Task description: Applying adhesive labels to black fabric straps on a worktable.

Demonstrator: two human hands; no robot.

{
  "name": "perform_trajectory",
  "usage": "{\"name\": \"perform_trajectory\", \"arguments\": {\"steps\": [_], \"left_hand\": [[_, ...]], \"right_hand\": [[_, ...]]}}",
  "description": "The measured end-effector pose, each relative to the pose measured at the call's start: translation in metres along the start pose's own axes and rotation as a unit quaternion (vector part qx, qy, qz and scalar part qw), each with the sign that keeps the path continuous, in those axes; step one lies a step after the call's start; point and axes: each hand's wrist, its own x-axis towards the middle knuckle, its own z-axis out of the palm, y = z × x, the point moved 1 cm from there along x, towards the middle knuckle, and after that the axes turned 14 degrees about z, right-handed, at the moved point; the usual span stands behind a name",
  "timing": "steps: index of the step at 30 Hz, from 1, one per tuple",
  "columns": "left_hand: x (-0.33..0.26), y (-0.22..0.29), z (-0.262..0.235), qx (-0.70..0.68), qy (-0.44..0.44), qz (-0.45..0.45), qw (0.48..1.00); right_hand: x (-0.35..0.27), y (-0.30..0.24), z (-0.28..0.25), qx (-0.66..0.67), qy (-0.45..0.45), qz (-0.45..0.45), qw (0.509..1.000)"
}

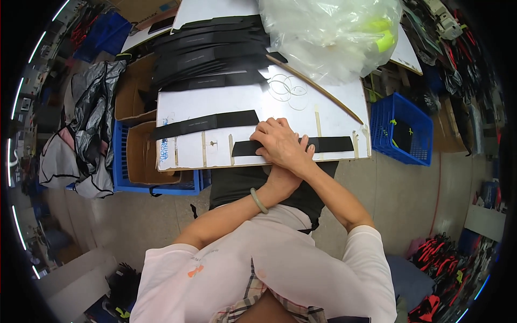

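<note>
Where hands (283, 141) cross, black strip (334, 144) parallels table edge (215, 164).

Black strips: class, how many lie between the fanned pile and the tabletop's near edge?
2: the left black strip, slightly angled, and the right black strip, partly covered by the right hand. Any beneath them would be hidden.

Strip (334, 144), plain black; tabletop (347, 116), white; stick (314, 83), brown; bag (318, 37), cloudy white; basket (381, 126), blue; bracelet (257, 201), pale green.

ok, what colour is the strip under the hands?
The strip is black; it shows best in the head view, the only one here.
</note>
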Motion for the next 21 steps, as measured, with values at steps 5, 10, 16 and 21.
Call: {"name": "perform_trajectory", "arguments": {"steps": [5, 10, 16, 21], "left_hand": [[-0.012, -0.007, -0.005, 0.065, -0.056, 0.046, 0.995], [-0.005, -0.004, -0.009, 0.047, -0.061, 0.051, 0.996], [-0.003, 0.000, -0.005, 0.054, -0.078, 0.050, 0.994], [-0.005, 0.000, -0.005, 0.057, -0.081, 0.041, 0.994]], "right_hand": [[-0.019, 0.052, -0.053, 0.060, 0.102, 0.103, 0.988], [-0.060, 0.125, -0.097, 0.014, -0.019, 0.274, 0.961], [-0.056, 0.142, -0.099, 0.054, -0.093, 0.287, 0.952], [-0.058, 0.152, -0.096, 0.066, -0.102, 0.231, 0.965]]}}
